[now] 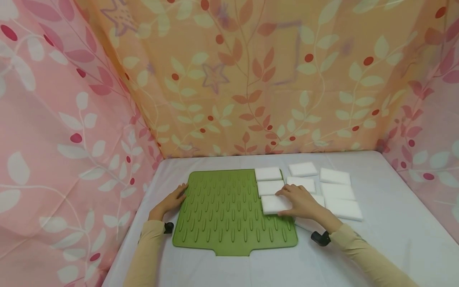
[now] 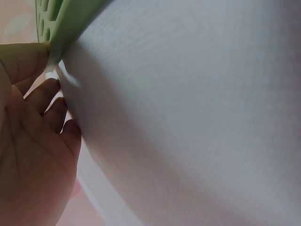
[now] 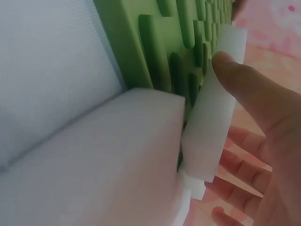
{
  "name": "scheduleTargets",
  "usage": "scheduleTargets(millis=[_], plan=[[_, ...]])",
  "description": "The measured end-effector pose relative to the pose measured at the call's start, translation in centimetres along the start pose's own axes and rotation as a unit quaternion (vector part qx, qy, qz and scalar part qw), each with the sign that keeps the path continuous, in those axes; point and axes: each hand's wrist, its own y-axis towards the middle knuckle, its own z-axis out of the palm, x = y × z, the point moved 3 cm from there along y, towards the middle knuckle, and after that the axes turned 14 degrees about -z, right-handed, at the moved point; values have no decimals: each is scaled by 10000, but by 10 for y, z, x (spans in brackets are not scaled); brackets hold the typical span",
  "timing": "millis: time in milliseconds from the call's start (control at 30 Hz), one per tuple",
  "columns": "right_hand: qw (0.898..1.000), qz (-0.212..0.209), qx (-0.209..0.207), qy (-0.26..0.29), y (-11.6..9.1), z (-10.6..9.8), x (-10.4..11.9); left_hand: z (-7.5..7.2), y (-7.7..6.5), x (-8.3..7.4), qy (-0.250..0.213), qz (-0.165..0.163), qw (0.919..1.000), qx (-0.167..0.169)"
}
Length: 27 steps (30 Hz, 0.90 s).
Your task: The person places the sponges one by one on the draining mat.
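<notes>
A green mat (image 1: 222,211) with rows of raised oval ridges lies on the white-covered table. At its left edge rests my left hand (image 1: 171,202); in the left wrist view the thumb touches the mat's rim (image 2: 70,28) while the other fingers are relaxed. My right hand (image 1: 302,202) pinches a white sponge (image 1: 272,204) on the mat's right side, thumb at its near side and fingertips toward its far side. Behind it, a second sponge (image 1: 269,188) and a third sponge (image 1: 268,174) form a column. The right wrist view shows the thumb against the held sponge (image 3: 209,122).
Right of the mat, several more white sponges lie in columns, among them a back sponge (image 1: 303,169) and a front right sponge (image 1: 345,210). One is partly hidden under my right wrist. Floral curtains (image 1: 229,79) stand behind and at both sides of the table (image 1: 272,267).
</notes>
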Motion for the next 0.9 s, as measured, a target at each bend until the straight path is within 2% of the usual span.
scheduleTargets(millis=[133,900], plan=[[10000,1,33,-59,2,3,2,0,0,-1,28,94,9999,-22],[9994,-99,-31,-343,7,8,6,0,0,0,-42,20,10000,-17]])
